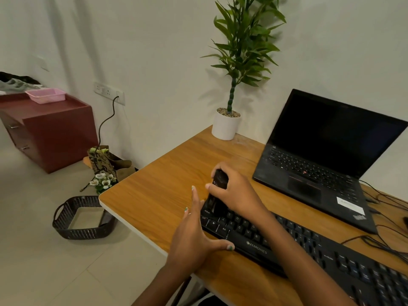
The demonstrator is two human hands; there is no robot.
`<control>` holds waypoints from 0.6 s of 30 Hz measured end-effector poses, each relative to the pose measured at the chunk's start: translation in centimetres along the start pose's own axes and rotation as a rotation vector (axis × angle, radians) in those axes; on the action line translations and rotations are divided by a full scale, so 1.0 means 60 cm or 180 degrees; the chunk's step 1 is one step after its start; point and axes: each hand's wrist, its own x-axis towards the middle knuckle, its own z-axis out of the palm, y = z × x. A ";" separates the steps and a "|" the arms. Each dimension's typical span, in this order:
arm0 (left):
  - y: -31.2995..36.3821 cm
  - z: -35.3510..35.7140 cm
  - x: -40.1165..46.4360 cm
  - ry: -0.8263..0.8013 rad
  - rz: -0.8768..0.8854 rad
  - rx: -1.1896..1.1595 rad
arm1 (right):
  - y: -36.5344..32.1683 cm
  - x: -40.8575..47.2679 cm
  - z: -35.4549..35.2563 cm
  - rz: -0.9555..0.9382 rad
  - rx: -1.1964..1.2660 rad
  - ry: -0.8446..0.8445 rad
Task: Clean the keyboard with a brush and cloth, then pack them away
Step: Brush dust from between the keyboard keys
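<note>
A black keyboard point(309, 246) lies slantwise along the front of the wooden desk point(163, 184). My right hand point(234, 191) grips a black brush point(218, 182) by its handle, and the bristle end rests on the keyboard's far left keys. My left hand point(194, 235) lies with straight fingers against the keyboard's left end, the thumb along its front edge. No cloth is in view.
An open black laptop point(326, 160) stands behind the keyboard, with cables point(384, 237) trailing at the right. A potted plant point(227, 124) is at the desk's back corner. On the floor to the left sits a dark woven basket point(81, 219); further back are a paper bag with flowers point(103, 171) and a red cabinet point(50, 129).
</note>
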 end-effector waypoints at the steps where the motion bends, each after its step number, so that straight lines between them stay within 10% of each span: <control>1: -0.006 -0.002 0.002 -0.0019 0.0039 -0.0131 | 0.000 -0.001 -0.003 -0.0007 -0.0026 -0.0016; 13: -0.039 -0.016 0.012 -0.0025 0.0346 -0.0695 | -0.002 -0.024 0.006 -0.0060 -0.0327 0.0674; 18: -0.041 -0.014 0.013 0.0025 0.0352 -0.0697 | -0.020 -0.041 0.008 -0.0185 0.0217 -0.0249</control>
